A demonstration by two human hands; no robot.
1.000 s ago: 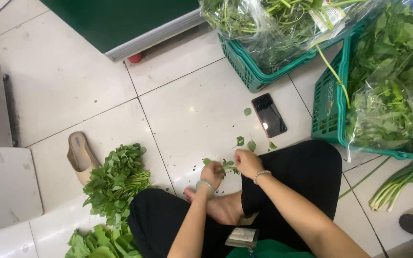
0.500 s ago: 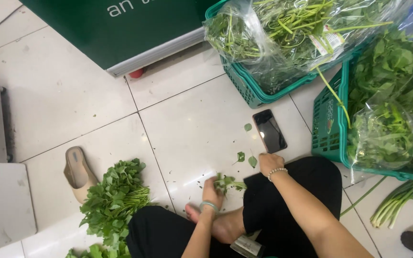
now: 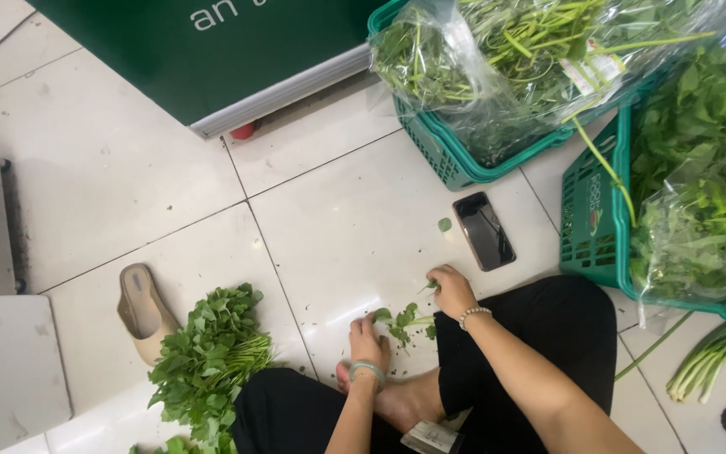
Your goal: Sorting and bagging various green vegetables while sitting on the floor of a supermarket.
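A person sits on the white tiled floor [image 3: 338, 227] with 2 bare hands low over it. The left hand [image 3: 368, 343] closes its fingers [image 3: 373, 323] on the near end of a small leafy sprig [image 3: 402, 322], which lies just above the tile between both hands. The sprig's long axis runs roughly left to right, rising slightly toward the right hand [image 3: 451, 290]; its leaves spread toward that hand. The right hand's fingers [image 3: 435, 282] are pinched narrowly on a tiny green bit [image 3: 428, 287] at their tips, just beside the sprig's far leaves.

A black phone [image 3: 484, 230] lies flat on the floor beyond the right hand, near the green basket [image 3: 455, 164] of bagged greens. A pile of leafy stems [image 3: 207, 357] lies left of the person's knee, beside a beige slipper [image 3: 140, 307].
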